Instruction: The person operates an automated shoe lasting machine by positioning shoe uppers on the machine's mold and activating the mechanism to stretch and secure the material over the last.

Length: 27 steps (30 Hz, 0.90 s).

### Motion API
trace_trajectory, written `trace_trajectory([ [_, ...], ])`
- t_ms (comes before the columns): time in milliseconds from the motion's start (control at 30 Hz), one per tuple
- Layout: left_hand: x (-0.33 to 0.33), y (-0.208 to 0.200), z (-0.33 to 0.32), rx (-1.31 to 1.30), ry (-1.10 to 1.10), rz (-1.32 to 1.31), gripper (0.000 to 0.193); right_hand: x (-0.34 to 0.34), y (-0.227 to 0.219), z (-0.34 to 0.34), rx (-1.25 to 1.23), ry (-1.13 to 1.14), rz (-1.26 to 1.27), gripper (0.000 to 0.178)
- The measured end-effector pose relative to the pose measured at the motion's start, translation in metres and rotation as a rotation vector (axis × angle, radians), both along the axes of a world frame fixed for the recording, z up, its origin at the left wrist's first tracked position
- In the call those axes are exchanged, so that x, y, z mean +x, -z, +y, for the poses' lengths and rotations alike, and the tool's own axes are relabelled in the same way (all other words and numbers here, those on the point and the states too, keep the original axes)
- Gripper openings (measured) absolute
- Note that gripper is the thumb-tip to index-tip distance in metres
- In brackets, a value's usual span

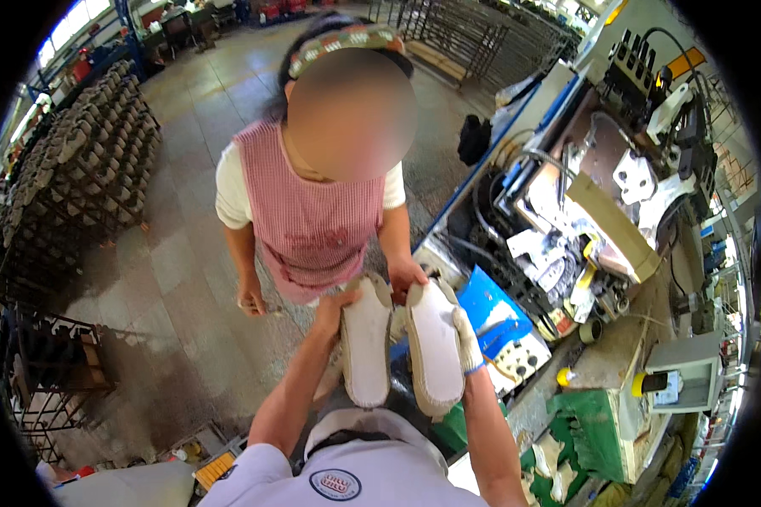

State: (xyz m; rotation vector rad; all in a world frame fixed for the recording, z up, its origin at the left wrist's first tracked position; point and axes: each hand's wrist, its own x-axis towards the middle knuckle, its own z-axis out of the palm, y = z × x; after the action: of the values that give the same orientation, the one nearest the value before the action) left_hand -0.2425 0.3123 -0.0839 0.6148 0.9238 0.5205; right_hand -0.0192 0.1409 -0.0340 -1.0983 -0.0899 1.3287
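Two beige shoe uppers with white insole bottoms face up, side by side in front of me. My left hand (331, 311), bare, grips the left shoe (367, 351) along its outer far side. Around the outer side of the right shoe (434, 346) is my right hand (468, 340), in a pale work glove. A co-worker in a pink checked apron (309, 211) stands opposite me. That person's hand (406, 275) reaches to the far ends between the two shoes; whether it touches them I cannot tell.
A cluttered machine bench (566, 211) runs along the right, with a blue sheet (490, 308) at its near edge. Nearer are a green container (596, 431) and a grey box (685, 372). Racks full of shoes (84, 152) stand at the left, and a metal rack (55, 363) below them.
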Motion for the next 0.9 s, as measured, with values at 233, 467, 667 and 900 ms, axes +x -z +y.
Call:
trace_trajectory([
  [233,-0.001,0.002,0.000,-0.071,0.030,-0.025,0.041,0.000,-0.005,0.002,0.014,0.126,-0.067,0.051],
  [467,-0.006,-0.011,0.001,-0.017,0.026,0.036,0.041,0.009,-0.025,0.026,0.010,0.156,-0.073,0.058],
  [667,-0.018,-0.014,0.002,-0.063,-0.003,-0.006,0.043,0.031,-0.022,0.060,-0.017,0.218,-0.165,0.058],
  [900,-0.028,-0.027,0.002,-0.047,-0.050,0.034,0.042,0.040,-0.014,0.082,-0.051,0.230,-0.483,0.050],
])
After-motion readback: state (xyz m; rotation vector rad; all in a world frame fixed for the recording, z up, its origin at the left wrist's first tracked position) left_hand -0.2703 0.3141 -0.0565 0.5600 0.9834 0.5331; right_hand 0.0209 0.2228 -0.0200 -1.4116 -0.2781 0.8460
